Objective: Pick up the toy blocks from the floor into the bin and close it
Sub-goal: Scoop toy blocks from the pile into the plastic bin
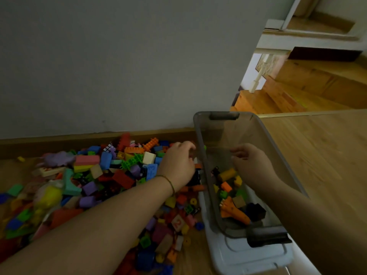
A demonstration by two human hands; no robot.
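Note:
A big pile of colourful toy blocks (111,171) covers the floor along the wall at the left. To its right stands a translucent grey bin (222,133), open on top, with several blocks (232,207) lying in its bottom. My left hand (178,165) hovers over the pile's right edge, right beside the bin's left wall, fingers curled downward; what they hold is hidden. My right hand (252,165) is inside the bin above the blocks, fingers loosely bent, nothing visible in it.
A white lid (248,255) lies flat under the bin's near end. A dark latch handle (266,236) sits on the bin's near rim. The grey wall and wooden skirting (59,140) run behind the pile. Bare wooden floor (327,155) stretches right; steps lie beyond.

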